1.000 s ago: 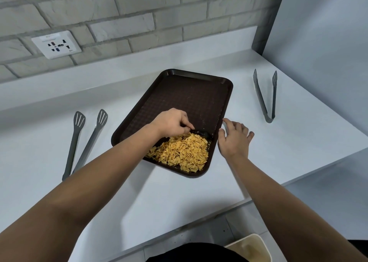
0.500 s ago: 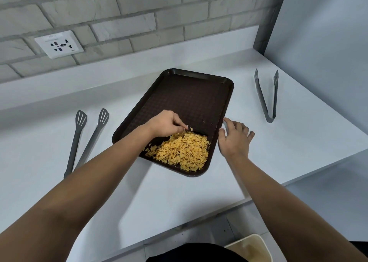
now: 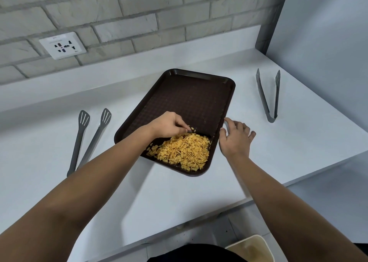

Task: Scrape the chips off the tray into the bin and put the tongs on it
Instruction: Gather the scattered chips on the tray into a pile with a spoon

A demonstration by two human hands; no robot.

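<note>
On the tray's near corner, chips lie between both hands: left hand curls, pinching something small and dark; right hand rests open at the rim.

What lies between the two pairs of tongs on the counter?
In the head view, the brown tray with chips lies between the slotted tongs and the plain tongs.

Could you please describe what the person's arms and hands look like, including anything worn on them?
Both forearms are bare as far as the view reaches, with no sleeves showing. The left hand and the right hand wear no gloves, and no rings, watch or bracelets show. The fingers are bare too.
</note>
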